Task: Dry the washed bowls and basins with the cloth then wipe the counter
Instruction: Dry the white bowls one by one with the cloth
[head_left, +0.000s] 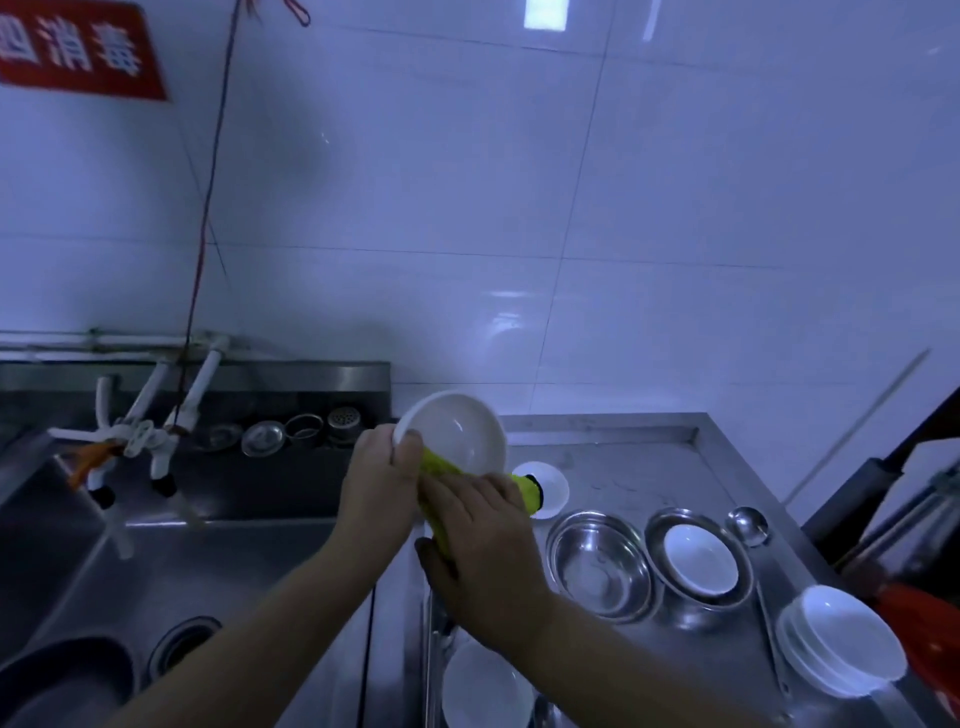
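Note:
My left hand (382, 467) grips the rim of a white bowl (460, 431), held tilted above the seam between sink and counter. A yellow cloth (441, 465) lies against the bowl's underside, and my right hand (480, 535) holds it there with fingers wrapped over it. On the steel counter (639, 467) stand an empty steel basin (600, 564), a second steel basin (727, 597) with a white bowl (698, 558) inside, a stack of white bowls (841, 639) and a small white dish (550, 483). Another white bowl (483, 686) sits under my right forearm.
A steel sink (156, 566) with a drain (182, 642) lies to the left, with taps (135, 436) above it and strainers (301, 431) on its back ledge. A ladle (748, 525) rests on the counter. Dark and red items (914, 613) crowd the right edge.

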